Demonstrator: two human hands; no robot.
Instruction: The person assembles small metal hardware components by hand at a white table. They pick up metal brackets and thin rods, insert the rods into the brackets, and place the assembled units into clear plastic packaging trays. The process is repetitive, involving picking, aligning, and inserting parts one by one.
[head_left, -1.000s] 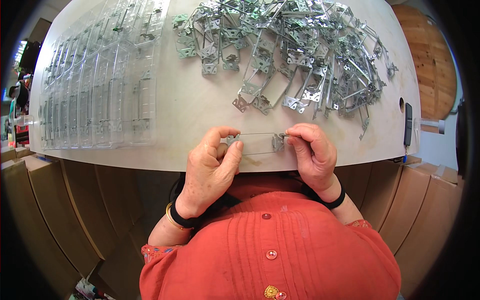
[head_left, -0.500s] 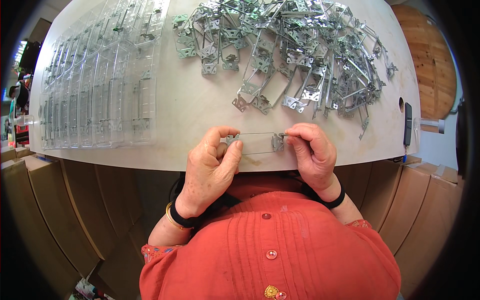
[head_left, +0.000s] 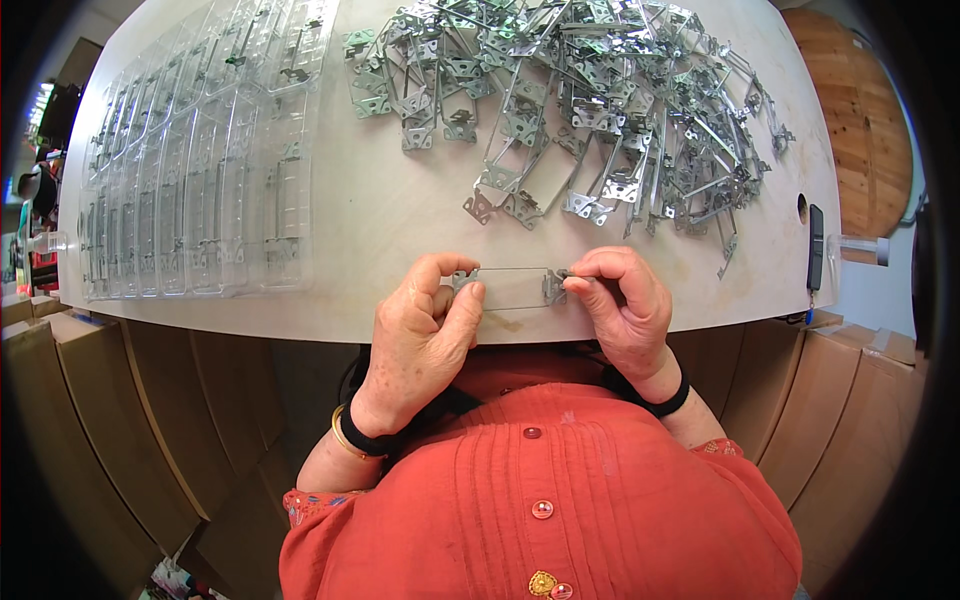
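Observation:
Near the table's front edge, a metal bracket frame is held level between my two hands. Two thin parallel rods join a small cut-out plate at each of its ends. My left hand pinches the left plate between thumb and forefinger and covers part of it. At the other end, the thumb and forefinger of my right hand are closed on the edge of the right plate. Whether a small separate piece sits in the right fingertips cannot be made out.
Beyond my hands lies a tangled heap of similar metal frames. Clear plastic trays with metal parts in their slots cover the left side of the white table. A black elongated object hangs at the right edge. Cardboard boxes stand below.
The fingertips of my right hand have shifted slightly left and in closer against the right plate. My left hand and the frame stay nearly where they were.

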